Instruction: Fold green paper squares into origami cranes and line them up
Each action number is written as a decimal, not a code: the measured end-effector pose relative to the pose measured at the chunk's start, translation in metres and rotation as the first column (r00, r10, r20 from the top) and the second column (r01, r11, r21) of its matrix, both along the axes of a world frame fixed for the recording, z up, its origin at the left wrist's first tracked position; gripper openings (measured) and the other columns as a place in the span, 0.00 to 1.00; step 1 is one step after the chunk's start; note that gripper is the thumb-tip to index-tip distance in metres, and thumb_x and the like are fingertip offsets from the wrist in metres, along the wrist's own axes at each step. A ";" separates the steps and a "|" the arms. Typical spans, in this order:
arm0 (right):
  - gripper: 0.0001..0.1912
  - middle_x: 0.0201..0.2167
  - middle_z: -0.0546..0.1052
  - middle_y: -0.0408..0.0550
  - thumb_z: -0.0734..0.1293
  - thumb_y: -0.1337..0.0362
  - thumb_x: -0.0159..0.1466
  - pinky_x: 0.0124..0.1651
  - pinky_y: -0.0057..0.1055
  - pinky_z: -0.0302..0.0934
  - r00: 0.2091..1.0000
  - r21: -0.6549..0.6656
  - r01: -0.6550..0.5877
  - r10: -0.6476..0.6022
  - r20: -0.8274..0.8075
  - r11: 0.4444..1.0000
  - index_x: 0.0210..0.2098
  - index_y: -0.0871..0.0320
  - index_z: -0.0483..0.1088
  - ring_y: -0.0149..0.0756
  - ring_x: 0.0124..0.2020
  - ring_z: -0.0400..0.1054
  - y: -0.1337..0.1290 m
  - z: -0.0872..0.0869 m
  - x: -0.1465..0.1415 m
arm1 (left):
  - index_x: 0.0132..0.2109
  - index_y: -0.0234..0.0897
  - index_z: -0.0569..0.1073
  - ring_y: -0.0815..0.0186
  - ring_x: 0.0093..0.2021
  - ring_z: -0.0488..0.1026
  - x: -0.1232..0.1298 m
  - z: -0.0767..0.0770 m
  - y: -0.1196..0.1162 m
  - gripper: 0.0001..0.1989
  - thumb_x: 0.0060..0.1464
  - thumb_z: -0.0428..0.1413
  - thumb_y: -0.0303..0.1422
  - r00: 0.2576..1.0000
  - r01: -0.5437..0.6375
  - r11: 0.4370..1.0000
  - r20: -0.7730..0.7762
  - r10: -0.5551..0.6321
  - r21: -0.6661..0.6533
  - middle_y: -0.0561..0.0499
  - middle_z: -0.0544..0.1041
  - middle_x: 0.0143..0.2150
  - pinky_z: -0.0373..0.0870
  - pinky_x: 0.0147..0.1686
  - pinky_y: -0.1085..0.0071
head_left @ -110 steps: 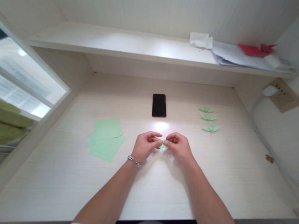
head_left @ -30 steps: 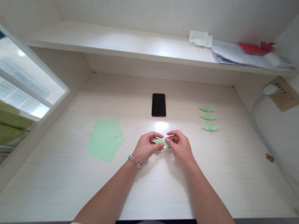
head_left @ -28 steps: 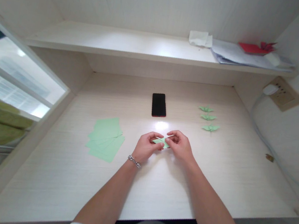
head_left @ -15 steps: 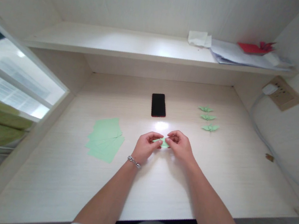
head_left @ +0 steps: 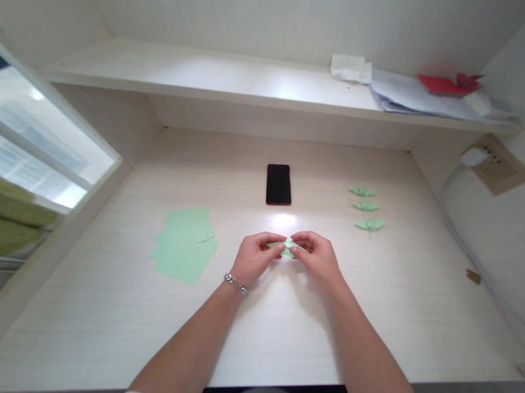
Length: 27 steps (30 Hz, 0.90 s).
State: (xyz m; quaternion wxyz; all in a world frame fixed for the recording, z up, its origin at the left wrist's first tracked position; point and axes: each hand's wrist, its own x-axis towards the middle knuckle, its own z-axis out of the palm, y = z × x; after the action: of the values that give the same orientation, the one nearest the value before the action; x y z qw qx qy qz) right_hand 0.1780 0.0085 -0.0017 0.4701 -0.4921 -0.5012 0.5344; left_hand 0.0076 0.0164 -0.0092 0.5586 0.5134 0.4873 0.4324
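Between my two hands is a small folded piece of green paper (head_left: 288, 248), above the middle of the desk. My left hand (head_left: 254, 256), with a chain bracelet at its wrist, pinches the left side of the piece. The right side is pinched by my right hand (head_left: 315, 257). My fingers hide much of its shape. To the left, several green paper sheets (head_left: 187, 247) lie fanned out and overlapping. Three folded green paper cranes stand in a column at the right: a far one (head_left: 361, 192), a middle one (head_left: 365, 206) and a near one (head_left: 370, 225).
A black phone (head_left: 279, 184) lies beyond my hands. The shelf (head_left: 187, 71) carries a white tissue (head_left: 351, 68), papers (head_left: 407, 93) and a red folded item (head_left: 439, 85). A white cable (head_left: 466, 249) runs from the wall socket (head_left: 504, 168) down the right side.
The fingers of my right hand have shifted slightly left along the folded green paper, and more of its middle shows. My left hand has barely moved.
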 end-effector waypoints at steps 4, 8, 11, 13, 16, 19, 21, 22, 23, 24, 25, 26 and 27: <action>0.16 0.34 0.78 0.51 0.73 0.60 0.50 0.41 0.37 0.67 1.000 -0.001 -0.005 0.005 0.009 1.000 0.36 0.60 0.73 0.41 0.37 0.73 0.000 -0.001 0.000 | 0.40 0.33 0.79 0.66 0.29 0.75 -0.001 0.001 -0.001 0.15 0.46 0.63 0.38 1.000 0.007 1.000 -0.004 -0.006 0.028 0.45 0.80 0.36 0.75 0.31 0.70; 0.16 0.33 0.79 0.51 0.74 0.59 0.49 0.40 0.36 0.67 1.000 -0.003 0.005 -0.005 0.011 1.000 0.35 0.60 0.74 0.40 0.35 0.73 0.000 0.001 -0.001 | 0.40 0.33 0.79 0.66 0.29 0.76 0.000 0.003 -0.001 0.16 0.45 0.64 0.38 1.000 0.000 0.999 -0.004 0.000 0.039 0.44 0.80 0.37 0.75 0.30 0.70; 0.16 0.32 0.79 0.50 0.74 0.58 0.49 0.38 0.35 0.68 1.000 -0.012 0.013 -0.012 0.019 1.000 0.35 0.60 0.74 0.39 0.34 0.73 -0.001 0.002 -0.001 | 0.39 0.33 0.79 0.66 0.27 0.75 0.000 0.005 -0.002 0.16 0.44 0.64 0.38 0.999 -0.016 0.999 -0.034 0.018 0.040 0.45 0.80 0.35 0.73 0.28 0.71; 0.16 0.31 0.78 0.50 0.74 0.58 0.50 0.37 0.35 0.68 0.999 -0.012 0.012 -0.012 0.030 1.000 0.35 0.60 0.74 0.39 0.33 0.73 -0.001 0.003 -0.001 | 0.39 0.34 0.79 0.67 0.27 0.74 0.000 0.007 -0.002 0.16 0.43 0.65 0.38 0.998 -0.018 0.999 -0.059 0.020 0.047 0.45 0.80 0.35 0.72 0.27 0.72; 0.15 0.31 0.78 0.50 0.73 0.59 0.50 0.36 0.35 0.68 0.999 -0.012 0.002 -0.002 0.037 1.000 0.35 0.60 0.74 0.38 0.32 0.73 -0.002 0.003 -0.002 | 0.38 0.35 0.79 0.66 0.27 0.75 -0.001 0.007 -0.002 0.15 0.44 0.64 0.39 0.996 -0.017 0.997 -0.087 0.023 0.071 0.45 0.80 0.35 0.72 0.28 0.71; 0.15 0.31 0.78 0.50 0.73 0.59 0.50 0.36 0.35 0.69 1.000 -0.018 0.004 -0.004 0.015 1.000 0.35 0.61 0.74 0.39 0.32 0.73 -0.002 0.003 -0.002 | 0.38 0.36 0.80 0.66 0.28 0.74 -0.001 0.006 -0.002 0.14 0.45 0.63 0.39 0.991 -0.029 0.993 -0.123 0.043 0.110 0.46 0.80 0.35 0.72 0.29 0.71; 0.16 0.31 0.78 0.51 0.74 0.58 0.50 0.36 0.35 0.69 1.000 -0.016 0.013 -0.013 0.006 1.000 0.34 0.61 0.75 0.39 0.32 0.73 -0.002 0.003 -0.003 | 0.38 0.36 0.80 0.66 0.28 0.74 -0.001 0.006 -0.003 0.13 0.45 0.63 0.39 0.988 -0.041 0.990 -0.143 0.060 0.132 0.46 0.81 0.35 0.72 0.30 0.71; 0.15 0.31 0.79 0.51 0.74 0.58 0.49 0.36 0.35 0.69 1.000 -0.014 0.017 -0.017 0.008 1.000 0.34 0.61 0.75 0.39 0.32 0.73 -0.002 0.004 -0.003 | 0.38 0.37 0.80 0.66 0.28 0.74 -0.001 0.006 -0.003 0.13 0.45 0.63 0.39 0.987 -0.047 0.989 -0.146 0.067 0.139 0.46 0.81 0.35 0.72 0.30 0.71; 0.15 0.31 0.79 0.51 0.74 0.58 0.49 0.36 0.35 0.69 1.000 -0.013 0.021 -0.021 0.012 1.000 0.34 0.61 0.75 0.39 0.32 0.73 -0.002 0.004 -0.003 | 0.38 0.37 0.80 0.66 0.29 0.74 -0.001 0.006 -0.004 0.13 0.45 0.63 0.39 0.987 -0.051 0.988 -0.146 0.072 0.143 0.46 0.81 0.35 0.72 0.30 0.70; 0.15 0.31 0.79 0.51 0.74 0.58 0.49 0.36 0.35 0.69 1.000 -0.013 0.023 -0.023 0.019 1.000 0.34 0.60 0.76 0.39 0.32 0.73 -0.003 0.005 -0.003 | 0.38 0.37 0.81 0.65 0.29 0.75 -0.001 0.007 -0.004 0.13 0.45 0.63 0.39 0.987 -0.054 0.988 -0.141 0.075 0.143 0.46 0.81 0.35 0.72 0.31 0.70; 0.15 0.31 0.79 0.51 0.74 0.58 0.49 0.36 0.35 0.69 0.999 -0.013 0.023 -0.023 0.026 1.000 0.34 0.60 0.76 0.39 0.32 0.74 -0.003 0.005 -0.003 | 0.38 0.37 0.81 0.65 0.30 0.75 0.000 0.008 -0.004 0.13 0.45 0.63 0.39 0.988 -0.055 0.988 -0.136 0.075 0.142 0.46 0.81 0.36 0.72 0.32 0.69; 0.14 0.30 0.79 0.51 0.74 0.59 0.50 0.36 0.35 0.69 0.999 -0.015 0.023 -0.022 0.031 1.000 0.34 0.60 0.76 0.38 0.31 0.74 -0.003 0.005 -0.003 | 0.38 0.37 0.81 0.64 0.31 0.76 0.000 0.008 -0.004 0.13 0.45 0.64 0.38 0.989 -0.056 0.989 -0.130 0.075 0.139 0.46 0.81 0.36 0.73 0.33 0.69; 0.14 0.30 0.80 0.51 0.74 0.59 0.50 0.37 0.35 0.69 0.999 -0.017 0.020 -0.019 0.036 1.000 0.34 0.60 0.76 0.38 0.31 0.74 -0.003 0.005 -0.003 | 0.37 0.37 0.81 0.63 0.32 0.76 0.000 0.009 -0.004 0.12 0.45 0.64 0.38 0.989 -0.058 0.989 -0.126 0.075 0.135 0.46 0.81 0.36 0.73 0.34 0.68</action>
State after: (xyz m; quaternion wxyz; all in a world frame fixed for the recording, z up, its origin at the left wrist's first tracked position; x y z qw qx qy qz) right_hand 0.1750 0.0057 0.0035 0.4619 -0.5107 -0.5000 0.5252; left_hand 0.0077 0.0119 -0.0002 0.4759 0.5597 0.5101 0.4473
